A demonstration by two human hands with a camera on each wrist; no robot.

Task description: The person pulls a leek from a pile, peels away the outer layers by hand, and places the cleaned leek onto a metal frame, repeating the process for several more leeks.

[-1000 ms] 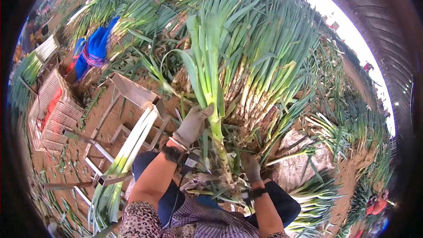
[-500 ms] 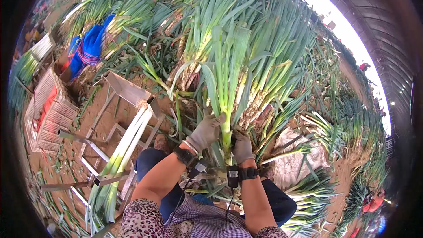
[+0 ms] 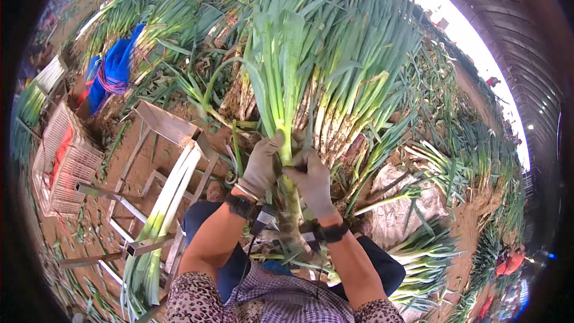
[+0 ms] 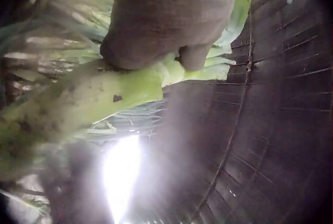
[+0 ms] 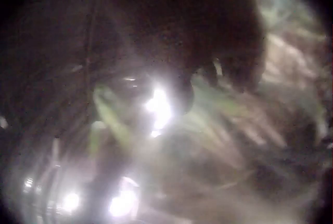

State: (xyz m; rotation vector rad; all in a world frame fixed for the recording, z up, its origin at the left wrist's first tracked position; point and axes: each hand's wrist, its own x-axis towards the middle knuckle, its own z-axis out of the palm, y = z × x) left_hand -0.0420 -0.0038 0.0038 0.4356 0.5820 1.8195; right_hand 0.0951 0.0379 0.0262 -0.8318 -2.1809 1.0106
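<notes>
Left hand [image 3: 262, 164], gloved: clamped round the stalk of one leek [image 3: 283, 116]. Right hand [image 3: 312, 180], gloved: just below, fingers curled and pinching the same stalk. Leek position: before the person's lap, leaves uppermost, lower stalk soiled. Behind: standing bundle [image 3: 365, 78] of leeks, leaves upward. Leftward: metal rack [image 3: 164, 121] bearing pale-stemmed leeks [image 3: 171, 194]; beyond, plastic crate [image 3: 78, 173] containing something red. Rightward: whitish sack [image 3: 420, 212] on the ground. Right wrist view: blurred.

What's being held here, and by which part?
A leek, by its stalk just below the leaves, in the left hand; whether the right hand grips is unclear.
</notes>
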